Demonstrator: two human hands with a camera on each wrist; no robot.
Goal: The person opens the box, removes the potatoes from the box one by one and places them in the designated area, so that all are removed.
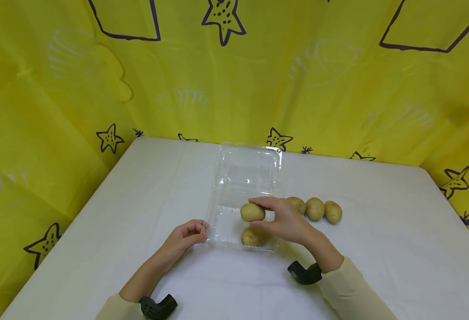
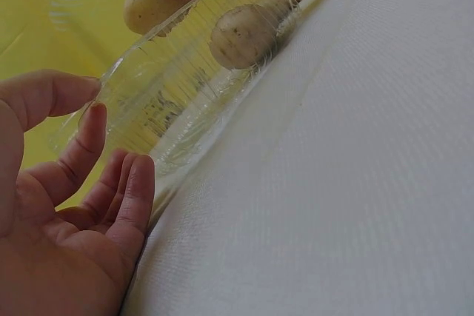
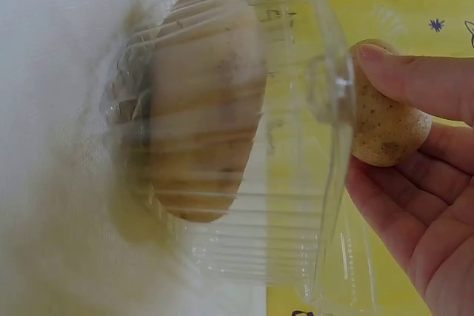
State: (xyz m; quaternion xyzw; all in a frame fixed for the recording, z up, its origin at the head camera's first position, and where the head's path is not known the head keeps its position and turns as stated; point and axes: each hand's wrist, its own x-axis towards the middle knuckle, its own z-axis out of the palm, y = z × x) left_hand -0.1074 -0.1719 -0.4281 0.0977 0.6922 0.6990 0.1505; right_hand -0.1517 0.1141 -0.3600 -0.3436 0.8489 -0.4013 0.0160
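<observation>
Clear plastic box lies open on the desk, one potato inside. Right hand pinches a second potato above the tray, long axis running left-right. Left hand, fingers loosely curled, touches the box's left edge.

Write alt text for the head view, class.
A right hand holds a tan oval potato over a clear plastic clamshell box already holding one potato; the left hand touches the box's edge.
</observation>
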